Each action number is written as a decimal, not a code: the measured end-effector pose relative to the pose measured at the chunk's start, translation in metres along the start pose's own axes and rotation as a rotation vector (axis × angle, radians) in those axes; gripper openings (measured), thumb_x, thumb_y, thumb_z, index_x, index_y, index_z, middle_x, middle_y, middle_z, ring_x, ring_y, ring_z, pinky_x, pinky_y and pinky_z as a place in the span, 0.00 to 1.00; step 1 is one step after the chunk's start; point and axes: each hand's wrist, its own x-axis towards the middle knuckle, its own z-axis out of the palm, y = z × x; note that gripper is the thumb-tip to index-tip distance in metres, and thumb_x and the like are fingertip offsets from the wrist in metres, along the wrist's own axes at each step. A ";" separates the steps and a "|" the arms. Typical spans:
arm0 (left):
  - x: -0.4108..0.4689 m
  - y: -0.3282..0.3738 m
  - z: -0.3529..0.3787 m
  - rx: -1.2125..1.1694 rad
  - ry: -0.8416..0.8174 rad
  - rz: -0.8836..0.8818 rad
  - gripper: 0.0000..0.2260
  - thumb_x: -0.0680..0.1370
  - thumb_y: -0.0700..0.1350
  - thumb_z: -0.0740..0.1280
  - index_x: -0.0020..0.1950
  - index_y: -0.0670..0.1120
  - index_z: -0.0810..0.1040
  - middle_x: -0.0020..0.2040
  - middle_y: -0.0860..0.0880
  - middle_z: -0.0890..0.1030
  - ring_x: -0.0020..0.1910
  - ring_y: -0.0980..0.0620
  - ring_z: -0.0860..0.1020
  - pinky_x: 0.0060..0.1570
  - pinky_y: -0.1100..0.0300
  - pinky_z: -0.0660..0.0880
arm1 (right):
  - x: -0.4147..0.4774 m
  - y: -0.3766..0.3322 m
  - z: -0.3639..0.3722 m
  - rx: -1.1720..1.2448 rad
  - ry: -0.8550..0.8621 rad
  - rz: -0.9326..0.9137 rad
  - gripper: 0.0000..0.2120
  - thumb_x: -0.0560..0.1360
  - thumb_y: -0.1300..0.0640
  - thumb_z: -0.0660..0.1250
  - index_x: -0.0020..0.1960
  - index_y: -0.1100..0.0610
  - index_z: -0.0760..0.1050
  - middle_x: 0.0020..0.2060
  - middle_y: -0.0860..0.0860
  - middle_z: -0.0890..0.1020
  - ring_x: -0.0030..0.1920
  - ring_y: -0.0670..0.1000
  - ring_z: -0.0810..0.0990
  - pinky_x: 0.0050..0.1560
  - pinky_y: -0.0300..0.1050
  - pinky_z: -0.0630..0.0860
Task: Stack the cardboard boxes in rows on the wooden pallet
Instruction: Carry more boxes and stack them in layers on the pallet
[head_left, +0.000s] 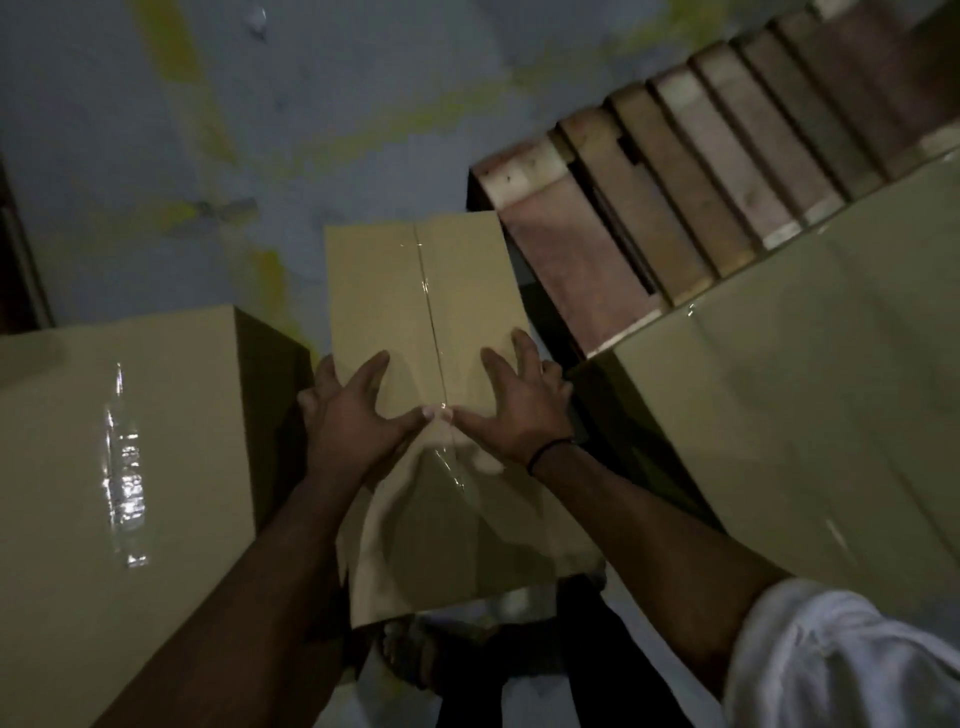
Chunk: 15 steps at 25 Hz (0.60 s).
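Box (415, 291) under spread left hand (358, 415), right hand (519, 402), bigger boxes (130, 441) (789, 395) flanking, pallet (675, 176) beyond

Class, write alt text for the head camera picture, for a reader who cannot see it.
Seen from above, a person's left hand and right hand rest with spread fingers on the taped top of a cardboard box. A larger box stands to its left. A third box at right covers part of the wooden pallet on a grey floor.
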 end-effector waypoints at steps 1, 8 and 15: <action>0.004 0.016 -0.015 0.006 0.018 0.003 0.42 0.65 0.70 0.75 0.76 0.64 0.66 0.81 0.44 0.53 0.76 0.34 0.54 0.71 0.38 0.62 | 0.007 -0.005 -0.021 0.012 0.005 -0.016 0.45 0.66 0.22 0.63 0.77 0.42 0.60 0.80 0.48 0.48 0.73 0.64 0.57 0.69 0.63 0.60; 0.028 0.127 -0.095 -0.052 0.239 0.044 0.41 0.65 0.65 0.78 0.76 0.60 0.68 0.81 0.44 0.52 0.75 0.34 0.54 0.72 0.39 0.61 | 0.069 -0.022 -0.153 0.009 0.049 -0.191 0.46 0.67 0.25 0.66 0.78 0.41 0.56 0.81 0.45 0.47 0.75 0.67 0.54 0.73 0.66 0.57; 0.103 0.185 -0.088 -0.095 0.203 0.088 0.47 0.64 0.66 0.78 0.79 0.60 0.61 0.80 0.45 0.44 0.76 0.36 0.50 0.72 0.40 0.62 | 0.174 -0.001 -0.229 -0.146 0.086 -0.287 0.46 0.66 0.26 0.69 0.78 0.42 0.57 0.81 0.47 0.48 0.77 0.64 0.55 0.74 0.66 0.57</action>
